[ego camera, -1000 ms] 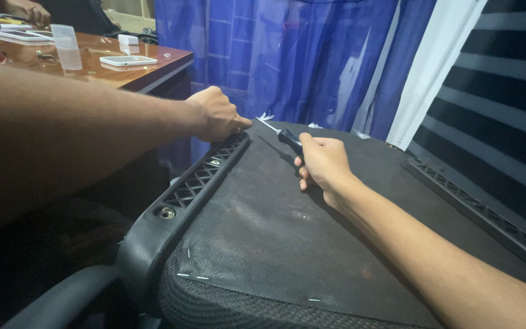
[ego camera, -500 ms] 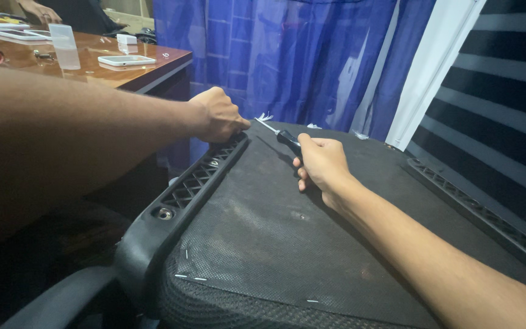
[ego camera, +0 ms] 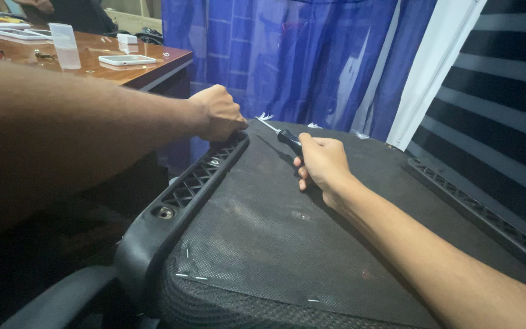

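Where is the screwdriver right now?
In the head view, the screwdriver is in the right hand, tip toward the left hand at the chair frame.

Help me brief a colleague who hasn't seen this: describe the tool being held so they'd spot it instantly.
Start at the big black mesh chair part filling the foreground. Near its far edge, the right hand grips a screwdriver. It is the only tool there: black handle, thin silvery shaft pointing toward the left hand.
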